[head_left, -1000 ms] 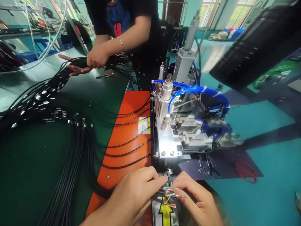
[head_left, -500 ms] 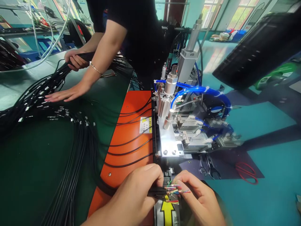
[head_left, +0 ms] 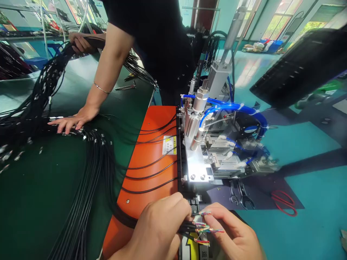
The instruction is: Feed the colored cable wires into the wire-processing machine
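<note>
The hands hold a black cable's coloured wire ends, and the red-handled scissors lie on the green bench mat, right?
No, the red-handled scissors lie on a dark sheet, not the green bench mat; the head view shows it. The hands are as you said.

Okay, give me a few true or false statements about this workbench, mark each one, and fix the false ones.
The left hand holds black cables with coloured wire ends sticking out. True.

Blue tubing runs across the machine. True.

Both of the co-worker's hands are empty. False: one hand grips a bundle of black cables, and the other hand rests on cables on the green bench.

Two wrenches lie on the orange panel. False: they lie on a dark mat by the machine.
</note>
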A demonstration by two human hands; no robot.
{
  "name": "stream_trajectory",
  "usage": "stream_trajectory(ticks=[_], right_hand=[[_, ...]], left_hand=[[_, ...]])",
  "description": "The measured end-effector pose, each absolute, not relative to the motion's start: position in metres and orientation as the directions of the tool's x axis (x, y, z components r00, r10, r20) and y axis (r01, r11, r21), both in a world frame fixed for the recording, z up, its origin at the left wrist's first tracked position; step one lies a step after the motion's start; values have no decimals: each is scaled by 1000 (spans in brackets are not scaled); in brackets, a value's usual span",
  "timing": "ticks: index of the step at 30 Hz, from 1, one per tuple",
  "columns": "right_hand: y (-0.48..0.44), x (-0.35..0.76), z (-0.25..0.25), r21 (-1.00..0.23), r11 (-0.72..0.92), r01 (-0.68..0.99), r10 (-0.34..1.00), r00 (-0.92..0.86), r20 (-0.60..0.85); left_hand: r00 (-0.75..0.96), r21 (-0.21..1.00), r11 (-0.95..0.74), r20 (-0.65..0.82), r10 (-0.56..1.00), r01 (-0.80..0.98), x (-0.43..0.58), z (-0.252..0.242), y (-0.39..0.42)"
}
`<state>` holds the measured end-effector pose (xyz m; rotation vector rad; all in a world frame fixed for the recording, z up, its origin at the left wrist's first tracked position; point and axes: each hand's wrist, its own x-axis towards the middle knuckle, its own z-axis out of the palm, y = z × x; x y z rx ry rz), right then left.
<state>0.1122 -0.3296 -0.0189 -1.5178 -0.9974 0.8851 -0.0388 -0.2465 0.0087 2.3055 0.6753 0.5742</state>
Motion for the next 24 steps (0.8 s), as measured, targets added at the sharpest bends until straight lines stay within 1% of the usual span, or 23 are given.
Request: stream_trajectory(ticks=[4,9,13,17,19,21,22,24], right_hand=[[-329,113,-17,-985,-92,149,941,337,-38],[-332,116,-18,-978,-78,192,953,304,-17],[-331,114,-20,-981,-103,167,941,337,-42],[-328,115,-17,-981,-122,148,948,309,-71],[-327,116,-16,-979,-112,172,962,265,-63],[-328,115,-16,-971,-81,227,971,236,-26],[-328,113,-17,-960,-55,276,968,250,16],[-329,107,-20,-901,15,433,944,290,155]], left_hand=[[800,645,-709,247,546,286,-37,8,-247],[798,657,-698,242,552,284,-36,5,-246],[809,646,-705,226,543,293,-37,4,-247],[788,658,-710,286,545,251,-36,1,-247],[774,728,-644,260,577,236,-35,0,-246],[753,831,-493,146,642,259,-33,0,-243],[734,870,-405,77,675,281,-32,-1,-242],[693,907,-270,-32,720,323,-30,-1,-239]])
